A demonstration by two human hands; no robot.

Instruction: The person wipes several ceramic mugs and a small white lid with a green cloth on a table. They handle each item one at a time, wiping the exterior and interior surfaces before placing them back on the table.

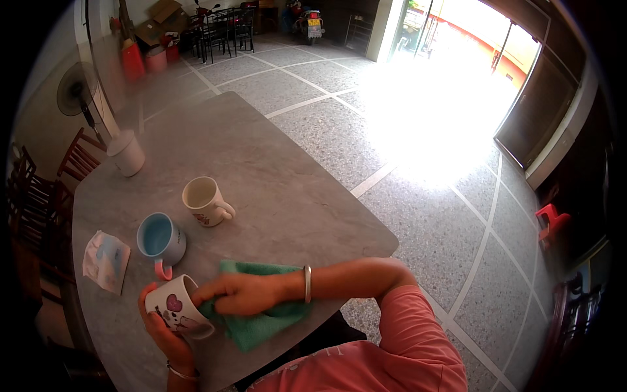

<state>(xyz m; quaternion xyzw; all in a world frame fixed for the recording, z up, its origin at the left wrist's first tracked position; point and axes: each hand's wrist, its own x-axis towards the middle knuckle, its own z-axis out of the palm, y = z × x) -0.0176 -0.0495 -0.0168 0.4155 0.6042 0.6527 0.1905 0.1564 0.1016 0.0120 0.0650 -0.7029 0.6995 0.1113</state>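
Note:
My left hand (169, 338) grips a white ceramic mug (172, 305) with a pink heart and other printed pictures. The mug is tilted, its mouth turned towards my right hand (242, 294). That hand holds part of a green cloth (267, 326), and its fingers reach into the mug's mouth, so the fingertips are hidden. The rest of the cloth lies on the table under my right hand and wrist. Just beyond the held mug stands a light blue mug (161, 240) with a pink handle. A cream mug (203, 201) stands upright farther off, its handle pointing right.
On the grey table (294, 210) a soft tissue pack (107, 262) lies at the left, and a white lidded container (126, 153) stands at the far left edge. Wooden chairs (81, 157) and a standing fan (78, 90) are beyond that side. A red stool (552, 223) stands at the right.

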